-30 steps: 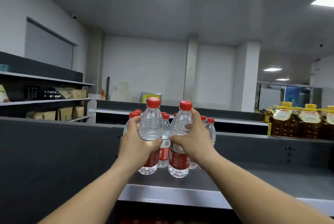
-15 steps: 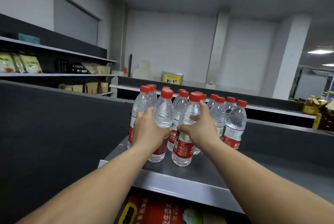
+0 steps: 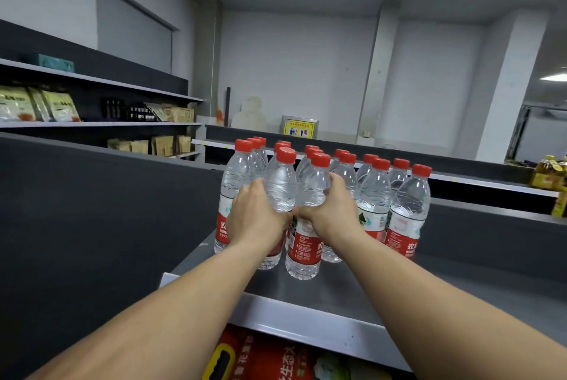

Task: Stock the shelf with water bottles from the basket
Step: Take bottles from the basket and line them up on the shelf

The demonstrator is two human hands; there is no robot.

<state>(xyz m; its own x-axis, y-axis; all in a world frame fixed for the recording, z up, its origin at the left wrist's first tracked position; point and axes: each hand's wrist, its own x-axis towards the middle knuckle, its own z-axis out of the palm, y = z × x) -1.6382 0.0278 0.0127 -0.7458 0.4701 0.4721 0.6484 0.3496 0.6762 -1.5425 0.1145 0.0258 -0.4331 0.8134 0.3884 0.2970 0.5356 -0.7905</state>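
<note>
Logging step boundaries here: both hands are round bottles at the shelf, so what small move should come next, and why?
Probably release and withdraw. The left hand and right hand each grip a front bottle that seems to stand on the shelf against the stocked rows.

Clear glossy plastic water bottles (image 3: 408,207) with glossy red labels stand on a smooth, matt grey shelf (image 3: 322,290).

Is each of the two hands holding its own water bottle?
Yes, the left hand grips one red-capped water bottle and the right hand grips another bottle beside it on the shelf.
</note>
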